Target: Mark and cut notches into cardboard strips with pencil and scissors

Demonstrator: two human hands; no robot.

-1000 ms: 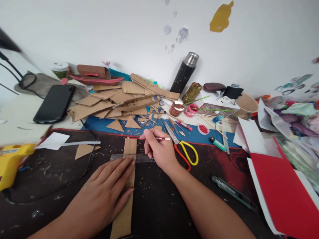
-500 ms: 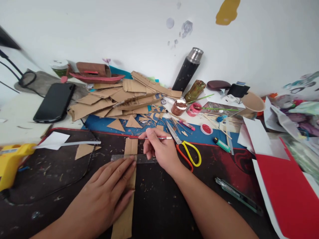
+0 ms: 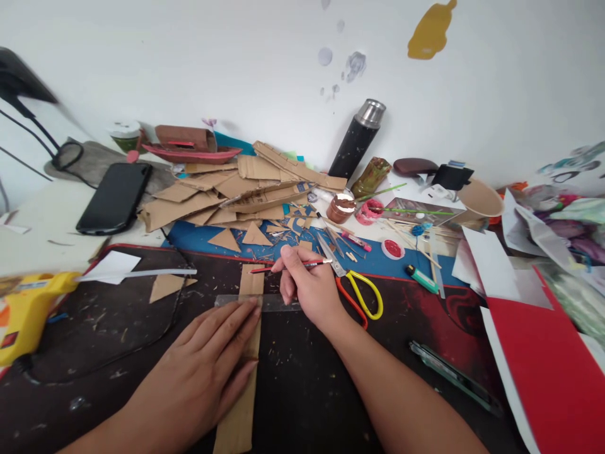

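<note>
A long cardboard strip (image 3: 237,427) lies on the dark mat, running away from me. Across it lies a clear ruler (image 3: 278,304). My left hand (image 3: 205,359) rests flat on the ruler and strip, its fingers stretched out. My right hand (image 3: 305,284) grips a red pencil (image 3: 265,270) between thumb and fingers, to the right of the strip's far end. The pencil points left, its tip above the strip beyond the ruler.
Scissors (image 3: 363,295) lie right of my right hand, a cutter (image 3: 454,376) farther right. A yellow glue gun (image 3: 38,309) is at the left. Behind are cardboard scraps (image 3: 189,200), paint pots (image 3: 341,208), a black flask (image 3: 355,142) and a phone (image 3: 113,197).
The view has shifted slightly, so things appear a little lower and farther right. The pencil has tilted, its tip now lower over the strip. My left hand still presses on the ruler.
</note>
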